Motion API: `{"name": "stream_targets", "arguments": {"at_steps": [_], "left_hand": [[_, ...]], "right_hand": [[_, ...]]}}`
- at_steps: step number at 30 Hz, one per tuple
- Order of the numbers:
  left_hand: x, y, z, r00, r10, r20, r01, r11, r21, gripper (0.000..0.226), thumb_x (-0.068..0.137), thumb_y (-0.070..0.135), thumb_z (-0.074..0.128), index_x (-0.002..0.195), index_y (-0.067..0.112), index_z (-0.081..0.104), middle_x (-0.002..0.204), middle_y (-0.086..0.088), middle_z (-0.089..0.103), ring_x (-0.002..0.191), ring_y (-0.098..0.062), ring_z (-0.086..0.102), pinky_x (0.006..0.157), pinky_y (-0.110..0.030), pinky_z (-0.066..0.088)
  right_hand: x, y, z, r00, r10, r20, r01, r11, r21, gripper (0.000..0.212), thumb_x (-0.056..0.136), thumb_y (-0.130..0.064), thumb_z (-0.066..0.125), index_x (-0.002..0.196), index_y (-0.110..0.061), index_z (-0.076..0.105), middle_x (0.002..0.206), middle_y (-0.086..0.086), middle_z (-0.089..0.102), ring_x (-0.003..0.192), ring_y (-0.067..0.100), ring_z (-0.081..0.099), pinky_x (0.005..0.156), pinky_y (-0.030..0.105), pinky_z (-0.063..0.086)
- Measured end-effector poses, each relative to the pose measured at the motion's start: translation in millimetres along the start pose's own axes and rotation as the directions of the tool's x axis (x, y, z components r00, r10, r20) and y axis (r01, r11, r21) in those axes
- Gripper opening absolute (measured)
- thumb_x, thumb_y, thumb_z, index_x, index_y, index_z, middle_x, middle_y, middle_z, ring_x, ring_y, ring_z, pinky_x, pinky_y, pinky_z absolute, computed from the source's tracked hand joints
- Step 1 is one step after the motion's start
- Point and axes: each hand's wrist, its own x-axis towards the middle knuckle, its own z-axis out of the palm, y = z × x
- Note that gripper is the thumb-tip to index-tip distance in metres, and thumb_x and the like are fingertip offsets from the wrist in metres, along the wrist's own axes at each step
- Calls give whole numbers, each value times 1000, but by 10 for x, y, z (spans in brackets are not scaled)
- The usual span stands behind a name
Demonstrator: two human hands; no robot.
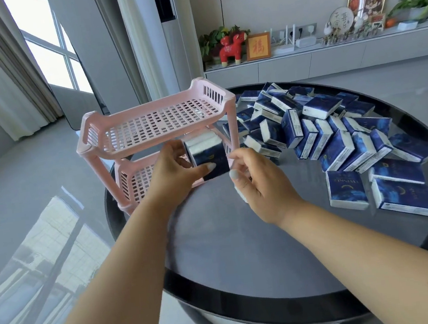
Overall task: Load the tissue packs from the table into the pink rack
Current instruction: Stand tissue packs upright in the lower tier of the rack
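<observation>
At the pink rack's (156,131) lower shelf, left hand (174,171) clamps stacked tissue packs (207,154) for insertion; right hand (257,183) hovers, fingers loosely curled, empty.

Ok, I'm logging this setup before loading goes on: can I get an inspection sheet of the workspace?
Surface: round dark-rimmed table, glossy.
Job's things: pink rack, top tier bare; tissue packs at its lower tier; loose pile to the right.
Clutter: nothing seen.
Grippers: left hand holds the packs; right hand beside them, fingers curled, possibly around something white.
Cables: nothing seen on the table.
Surroundings: cabinet with ornaments, window.
</observation>
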Motion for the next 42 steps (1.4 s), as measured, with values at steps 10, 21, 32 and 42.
{"name": "stream_targets", "arguments": {"at_steps": [10,21,32,42], "left_hand": [[470,-288,164,995,-96,20,96,995,-27,70,60,24,91,115,18,49,115,-1,65,93,-29,67,87,-50,55],[536,-434,226,989,-138,57,134,988,73,65,65,30,89,114,20,48,122,3,61,71,-13,56,72,-37,56],[496,-434,265,987,-160,-11,160,983,89,73,68,23,87,127,21,43,125,2,50,90,-16,55,69,-27,48],[470,-325,331,991,-120,-58,130,964,230,89,69,26,86,140,17,34,129,0,51,82,-6,55,64,-22,43]], "right_hand": [[-93,264,153,993,106,-60,-113,985,-127,46,90,-48,34,100,-10,58,78,-1,54,76,13,47,69,25,36],[-74,308,194,994,82,-68,-89,989,-119,39,92,-46,37,93,-13,57,75,-5,50,72,8,42,66,23,35],[-80,304,190,996,75,-50,-81,988,-132,40,92,-48,36,92,-14,56,75,-7,48,73,9,42,66,24,37],[-76,312,188,996,76,-42,-81,988,-130,41,92,-48,35,91,-14,56,74,-8,47,73,10,42,66,25,37]]}}
